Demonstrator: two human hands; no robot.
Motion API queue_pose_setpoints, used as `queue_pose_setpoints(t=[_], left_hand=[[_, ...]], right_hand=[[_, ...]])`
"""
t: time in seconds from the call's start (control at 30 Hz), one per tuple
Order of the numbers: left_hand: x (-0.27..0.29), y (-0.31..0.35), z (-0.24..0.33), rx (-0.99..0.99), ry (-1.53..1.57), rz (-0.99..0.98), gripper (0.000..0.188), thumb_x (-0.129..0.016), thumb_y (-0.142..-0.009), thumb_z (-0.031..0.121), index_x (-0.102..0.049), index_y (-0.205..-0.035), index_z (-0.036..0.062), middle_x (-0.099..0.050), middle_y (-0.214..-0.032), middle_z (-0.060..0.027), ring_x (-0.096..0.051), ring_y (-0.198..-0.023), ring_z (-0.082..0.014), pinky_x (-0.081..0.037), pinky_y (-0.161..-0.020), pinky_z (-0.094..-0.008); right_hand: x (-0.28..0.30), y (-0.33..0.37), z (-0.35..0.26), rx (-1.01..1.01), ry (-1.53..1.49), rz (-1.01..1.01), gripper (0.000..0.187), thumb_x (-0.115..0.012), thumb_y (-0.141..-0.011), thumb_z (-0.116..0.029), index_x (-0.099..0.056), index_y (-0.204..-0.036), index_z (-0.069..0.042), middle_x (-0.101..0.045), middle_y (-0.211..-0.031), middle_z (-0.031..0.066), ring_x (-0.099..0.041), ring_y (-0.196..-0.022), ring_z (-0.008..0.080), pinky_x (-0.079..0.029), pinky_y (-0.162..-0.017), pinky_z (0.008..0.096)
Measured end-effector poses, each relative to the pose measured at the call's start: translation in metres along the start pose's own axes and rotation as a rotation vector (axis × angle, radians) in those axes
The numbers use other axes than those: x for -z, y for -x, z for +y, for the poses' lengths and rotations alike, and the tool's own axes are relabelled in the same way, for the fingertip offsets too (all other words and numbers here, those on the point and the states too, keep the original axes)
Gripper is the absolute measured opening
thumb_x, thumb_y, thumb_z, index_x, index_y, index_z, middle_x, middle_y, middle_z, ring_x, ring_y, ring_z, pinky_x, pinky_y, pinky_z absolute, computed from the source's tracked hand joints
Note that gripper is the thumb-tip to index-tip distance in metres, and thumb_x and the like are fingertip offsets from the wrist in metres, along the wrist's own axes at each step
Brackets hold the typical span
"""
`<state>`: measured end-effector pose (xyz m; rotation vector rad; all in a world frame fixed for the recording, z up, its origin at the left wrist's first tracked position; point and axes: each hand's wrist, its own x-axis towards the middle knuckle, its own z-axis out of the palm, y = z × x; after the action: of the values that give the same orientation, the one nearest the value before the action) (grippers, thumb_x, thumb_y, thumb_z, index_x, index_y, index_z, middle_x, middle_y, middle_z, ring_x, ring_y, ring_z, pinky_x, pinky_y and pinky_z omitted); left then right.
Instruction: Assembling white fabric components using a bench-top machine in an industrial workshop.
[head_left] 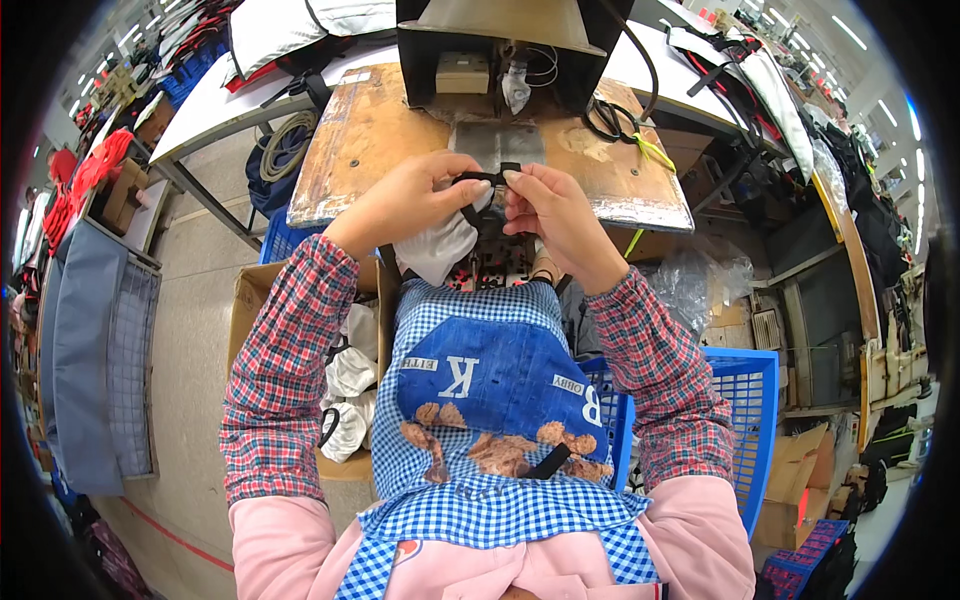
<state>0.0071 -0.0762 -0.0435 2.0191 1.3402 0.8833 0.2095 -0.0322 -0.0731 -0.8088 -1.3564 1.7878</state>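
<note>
Both my hands are raised over the near edge of a worn wooden table [350, 150], fingers pinched. My left hand [425, 195] grips a black strap [470, 212] attached to a white fabric piece [440, 250], which hangs down below it toward my lap. Close beside it, my right hand [555, 210] pinches the strap's other part with thumb and forefinger, near a small dark piece [509, 168] whose kind I cannot make out. A dark machine [500, 40] stands on the table just beyond my hands, with a metal plate in front of it.
A cardboard box [250, 310] holding several white fabric pieces [350, 372] stands at my left. At my right is a blue plastic basket [745, 400]. A black cable with a yellow tie [650, 150] lies on the table's right. White side tables [215, 110] carry bags.
</note>
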Motion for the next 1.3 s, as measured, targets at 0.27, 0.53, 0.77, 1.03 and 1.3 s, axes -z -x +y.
queue_pose_setpoints(t=[0.27,0.53,0.77,1.03,1.3], left_hand=[[-0.004,-0.035,-0.011,0.182,0.458,0.028,0.042,-0.061,-0.093,0.023,-0.057,-0.118,-0.0093,-0.065,-0.103,-0.007,-0.059,-0.09,-0.01,-0.048,-0.08,-0.0225],[-0.009,-0.052,-0.006,0.336,0.767,0.15,0.035,-0.064,-0.088,0.016,-0.06,-0.113,-0.0087,-0.066,-0.099,-0.0093,-0.063,-0.084,-0.0122,-0.05,-0.074,-0.0237],[-0.008,-0.056,-0.006,0.316,0.836,0.103,0.05,-0.064,-0.088,0.017,-0.048,-0.127,-0.0113,-0.064,-0.106,-0.012,-0.064,-0.088,-0.0142,-0.052,-0.073,-0.0248],[-0.013,-0.06,-0.011,0.296,0.912,0.162,0.038,-0.06,-0.09,0.011,-0.053,-0.121,-0.0096,-0.065,-0.102,-0.0106,-0.065,-0.084,-0.0144,-0.053,-0.071,-0.0248],[-0.019,-0.061,-0.012,0.284,0.972,0.211,0.037,-0.061,-0.09,0.011,-0.053,-0.12,-0.0096,-0.065,-0.1,-0.0109,-0.065,-0.084,-0.0151,-0.054,-0.072,-0.0252]], right_hand=[[0.002,-0.029,-0.006,0.014,-0.252,0.076,0.019,-0.054,-0.094,-0.02,-0.056,-0.08,-0.007,-0.053,-0.074,-0.0009,-0.053,-0.067,0.0111,-0.05,-0.06,0.0271],[0.01,-0.046,-0.011,-0.016,-0.298,0.134,0.017,-0.055,-0.092,-0.02,-0.057,-0.079,-0.009,-0.054,-0.074,-0.002,-0.053,-0.066,0.0105,-0.046,-0.057,0.0253],[0.011,-0.05,-0.016,-0.029,-0.323,0.159,0.017,-0.056,-0.091,-0.02,-0.056,-0.078,-0.009,-0.055,-0.071,-0.0022,-0.054,-0.064,0.0097,-0.045,-0.056,0.0236],[0.012,-0.053,-0.018,-0.029,-0.327,0.183,0.016,-0.056,-0.09,-0.019,-0.057,-0.078,-0.009,-0.055,-0.071,-0.0025,-0.054,-0.064,0.0092,-0.045,-0.056,0.0236],[0.009,-0.052,-0.021,-0.026,-0.311,0.218,0.015,-0.057,-0.09,-0.019,-0.058,-0.08,-0.008,-0.056,-0.072,-0.0023,-0.054,-0.064,0.0093,-0.044,-0.055,0.0227]])
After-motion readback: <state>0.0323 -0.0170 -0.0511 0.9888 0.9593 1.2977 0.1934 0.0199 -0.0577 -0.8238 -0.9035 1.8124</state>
